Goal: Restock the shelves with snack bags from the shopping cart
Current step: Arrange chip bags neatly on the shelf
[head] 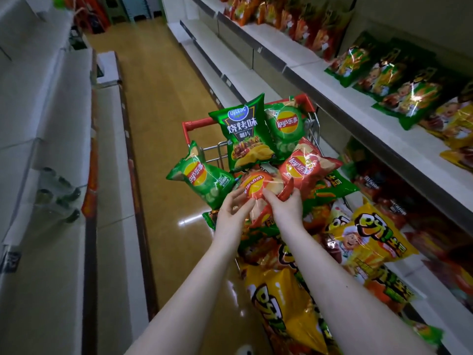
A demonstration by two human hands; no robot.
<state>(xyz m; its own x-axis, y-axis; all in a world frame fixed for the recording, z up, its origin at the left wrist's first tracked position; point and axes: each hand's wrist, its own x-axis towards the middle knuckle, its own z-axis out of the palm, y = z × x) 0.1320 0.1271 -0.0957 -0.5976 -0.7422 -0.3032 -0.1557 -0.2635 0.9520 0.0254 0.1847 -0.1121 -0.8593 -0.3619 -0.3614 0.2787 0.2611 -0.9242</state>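
Observation:
A shopping cart (198, 123) with a red rim stands in the aisle, heaped with snack bags. On top of the heap lies a red Lay's bag (257, 185). My right hand (285, 204) grips its near right edge, thumb on the front and fingers curled round the red edge. Fingers spread, my left hand (234, 206) touches the bag's left side. Beside it lie a green Lay's bag (201, 179), a tall green barbecue chip bag (243, 134), another green Lay's bag (285, 125) and a second red Lay's bag (305, 167).
White shelves (330, 80) run along the right, holding green bags (399, 83), orange-red bags (302, 19) and yellow bags (368, 242). Left shelves (64, 119) carry several dark bottles (58, 190). Glossy tan floor (158, 103) stretches ahead.

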